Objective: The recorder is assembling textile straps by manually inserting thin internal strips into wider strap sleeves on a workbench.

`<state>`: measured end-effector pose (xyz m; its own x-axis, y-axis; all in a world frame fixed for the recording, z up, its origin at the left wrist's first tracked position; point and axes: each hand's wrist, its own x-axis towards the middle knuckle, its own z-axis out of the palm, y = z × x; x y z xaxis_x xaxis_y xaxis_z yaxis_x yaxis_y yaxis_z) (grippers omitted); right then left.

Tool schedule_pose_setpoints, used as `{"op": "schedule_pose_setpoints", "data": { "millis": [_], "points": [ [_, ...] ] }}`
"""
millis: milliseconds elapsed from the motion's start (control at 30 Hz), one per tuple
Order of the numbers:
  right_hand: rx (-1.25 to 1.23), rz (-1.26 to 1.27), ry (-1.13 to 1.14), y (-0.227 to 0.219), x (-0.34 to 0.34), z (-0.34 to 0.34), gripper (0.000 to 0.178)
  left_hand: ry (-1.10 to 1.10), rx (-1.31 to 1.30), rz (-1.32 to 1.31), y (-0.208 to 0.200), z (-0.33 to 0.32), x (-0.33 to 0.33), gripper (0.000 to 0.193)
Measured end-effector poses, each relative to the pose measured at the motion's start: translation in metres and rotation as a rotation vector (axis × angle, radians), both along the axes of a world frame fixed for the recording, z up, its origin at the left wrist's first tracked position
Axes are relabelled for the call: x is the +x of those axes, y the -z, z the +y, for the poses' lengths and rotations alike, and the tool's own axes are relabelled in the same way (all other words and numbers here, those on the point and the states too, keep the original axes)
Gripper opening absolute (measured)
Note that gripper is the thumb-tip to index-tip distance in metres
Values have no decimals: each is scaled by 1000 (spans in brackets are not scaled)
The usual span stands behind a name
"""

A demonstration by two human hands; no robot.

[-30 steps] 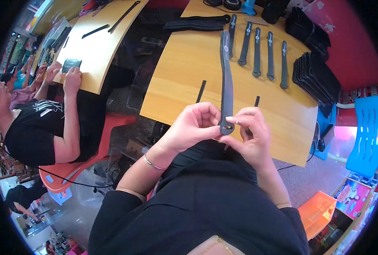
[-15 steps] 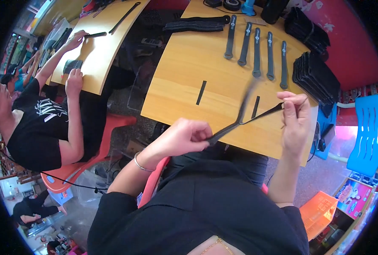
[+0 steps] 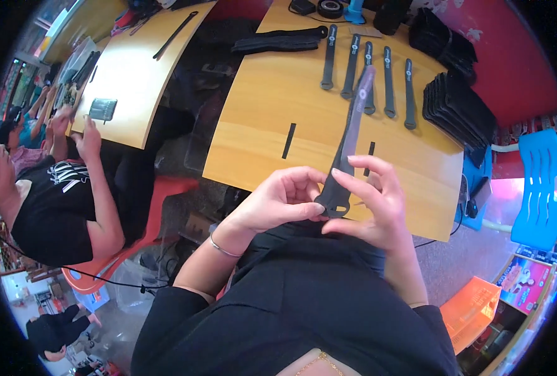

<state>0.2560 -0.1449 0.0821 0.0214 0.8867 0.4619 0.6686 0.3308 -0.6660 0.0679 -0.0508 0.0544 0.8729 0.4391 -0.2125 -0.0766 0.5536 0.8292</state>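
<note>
A dark hook-and-loop strap (image 3: 352, 119) points up and away over the front of the table. Its wide end has a slot and is nearest me. My left hand (image 3: 289, 199) pinches that slotted end between thumb and fingers. Right beside it is my right hand (image 3: 375, 203), its thumb and fingers apart around the slotted end. An index fingertip overlaps the strap's edge; whether it touches cannot be made out. Beyond, several similar straps (image 3: 388, 81) lie side by side on the table (image 3: 253, 119). The raised strap covers part of one of them.
Folded black straps (image 3: 278, 41) lie at the far left of the table. Stacks of black straps (image 3: 457, 113) stand at its right edge. Two short black strips (image 3: 289, 141) lie on the tabletop. At the left, a co-worker (image 3: 59, 200) sits at another table (image 3: 134, 75).
My right hand has let go of the strap's narrow end and come left to the slotted end. The strap now points away, straighter. The co-worker's hands have drawn back from a strap.
</note>
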Motion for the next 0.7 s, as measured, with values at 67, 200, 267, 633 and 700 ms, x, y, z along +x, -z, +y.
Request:
{"op": "schedule_pose_setpoints", "data": {
  "millis": [67, 200, 267, 633, 700],
  "points": [
    [-7, 28, 19, 2, 1, 1, 67, -17, 15, -30, -3, 0, 4, 37],
    [40, -65, -20, -1, 2, 4, 60, -42, 24, -78, -6, 1, 1, 36],
    [34, -86, -46, -2, 2, 5, 57, -44, 24, -82, -9, 2, -2, 35],
    [41, -170, -205, -11, 9, 12, 30, 12, 5, -93, -3, 2, -10, 32],
    [63, -148, -268, -6, 10, 14, 25, 27, 38, -84, 0, 2, -12, 32]
  ]
}}
